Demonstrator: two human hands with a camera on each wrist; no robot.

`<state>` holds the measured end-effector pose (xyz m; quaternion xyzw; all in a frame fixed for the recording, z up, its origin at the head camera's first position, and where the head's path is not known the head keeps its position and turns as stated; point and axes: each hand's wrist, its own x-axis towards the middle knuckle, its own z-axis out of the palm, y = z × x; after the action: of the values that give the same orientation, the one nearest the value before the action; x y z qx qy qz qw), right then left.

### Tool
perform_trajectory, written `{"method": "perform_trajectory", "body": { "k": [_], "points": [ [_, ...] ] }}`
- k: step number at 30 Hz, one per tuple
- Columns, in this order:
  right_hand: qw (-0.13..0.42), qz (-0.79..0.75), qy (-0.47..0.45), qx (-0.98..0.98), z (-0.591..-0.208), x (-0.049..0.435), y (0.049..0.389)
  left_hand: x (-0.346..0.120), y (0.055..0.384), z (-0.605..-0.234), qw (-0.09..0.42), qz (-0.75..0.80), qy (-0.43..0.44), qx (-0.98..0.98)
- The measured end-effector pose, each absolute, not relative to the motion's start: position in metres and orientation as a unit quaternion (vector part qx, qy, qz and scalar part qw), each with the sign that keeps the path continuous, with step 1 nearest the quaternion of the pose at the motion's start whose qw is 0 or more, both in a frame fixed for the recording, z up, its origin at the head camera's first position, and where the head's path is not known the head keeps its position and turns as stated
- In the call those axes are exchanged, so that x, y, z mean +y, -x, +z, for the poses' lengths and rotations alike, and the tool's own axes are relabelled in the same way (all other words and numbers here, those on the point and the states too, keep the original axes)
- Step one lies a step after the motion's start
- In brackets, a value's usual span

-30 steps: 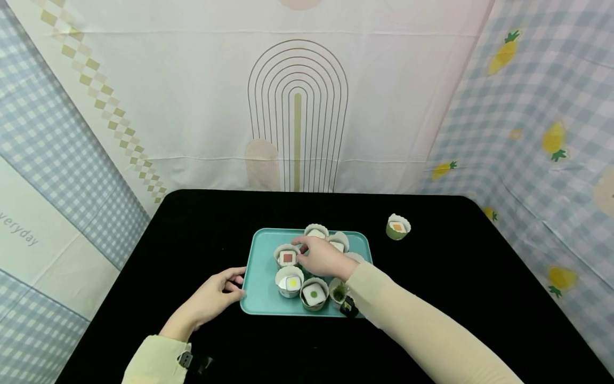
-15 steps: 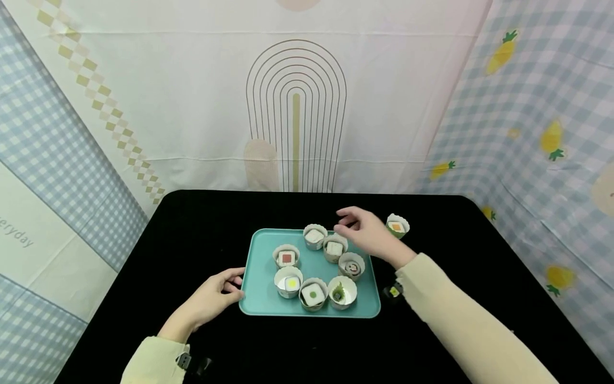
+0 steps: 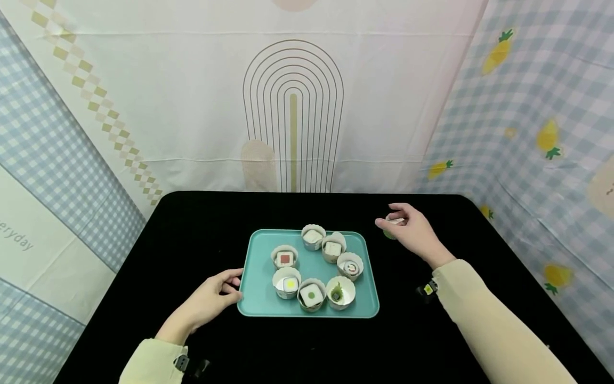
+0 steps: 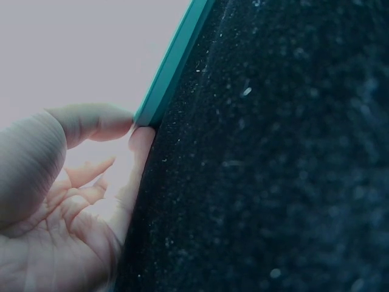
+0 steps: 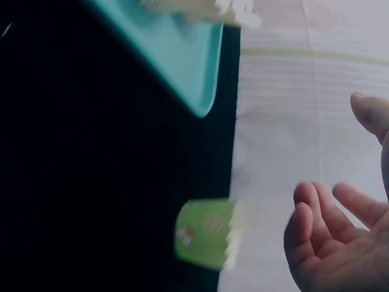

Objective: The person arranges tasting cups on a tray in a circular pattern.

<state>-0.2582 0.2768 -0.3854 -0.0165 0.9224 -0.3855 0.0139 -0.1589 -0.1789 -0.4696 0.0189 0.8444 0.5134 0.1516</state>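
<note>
My left hand (image 3: pixel 214 296) rests at the left edge of the teal tray (image 3: pixel 256 301), thumb and fingertips against its rim. In the left wrist view, the thumb tip and one fingertip meet at the tray's edge (image 4: pixel 173 70). My right hand (image 3: pixel 416 230) reaches over a green paper baking cup (image 5: pixel 205 234) to the right of the tray, its fingers spread and partly covering the cup in the head view. The right wrist view shows a gap between those fingers and the cup's scalloped rim.
Several baking cups stand on the tray in a broken ring. One holds a white piece with a red square (image 3: pixel 285 259), another a white piece with a green dot (image 3: pixel 312 295). A black-topped table (image 3: pixel 201 224) lies underneath, with a patterned curtain (image 3: pixel 206 106) behind.
My right hand has moved right, from above the tray beside the red-square cup to the green cup. The left hand stays at the tray's edge.
</note>
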Motion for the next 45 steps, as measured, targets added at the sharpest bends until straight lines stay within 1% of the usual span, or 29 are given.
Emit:
{"method": "perform_trajectory", "body": {
  "k": [6,11,15,22,26,37,45],
  "points": [
    [-0.002,-0.399,-0.047,0.916,-0.398,0.299,0.261,-0.179,0.159,-0.47,0.152,0.514,-0.018,0.844],
    [0.013,-0.4,-0.064,0.914,-0.409,0.311,0.263,-0.179,0.159,-0.471,0.154,0.517,-0.017,0.842],
    [0.038,-0.409,-0.07,0.909,-0.421,0.317,0.267,-0.179,0.159,-0.47,0.15,0.514,-0.019,0.844],
    [0.104,-0.427,-0.082,0.894,-0.445,0.325,0.276,-0.178,0.159,-0.471,0.155,0.512,-0.021,0.845],
    [0.121,-0.441,-0.091,0.885,-0.452,0.325,0.281,-0.178,0.16,-0.471,0.156,0.512,-0.023,0.844],
    [0.115,-0.462,-0.087,0.875,-0.455,0.322,0.284,-0.179,0.16,-0.468,0.158,0.516,-0.018,0.842],
    [0.117,-0.48,-0.091,0.864,-0.457,0.321,0.284,-0.179,0.16,-0.471,0.149,0.513,-0.016,0.845]
  ]
}}
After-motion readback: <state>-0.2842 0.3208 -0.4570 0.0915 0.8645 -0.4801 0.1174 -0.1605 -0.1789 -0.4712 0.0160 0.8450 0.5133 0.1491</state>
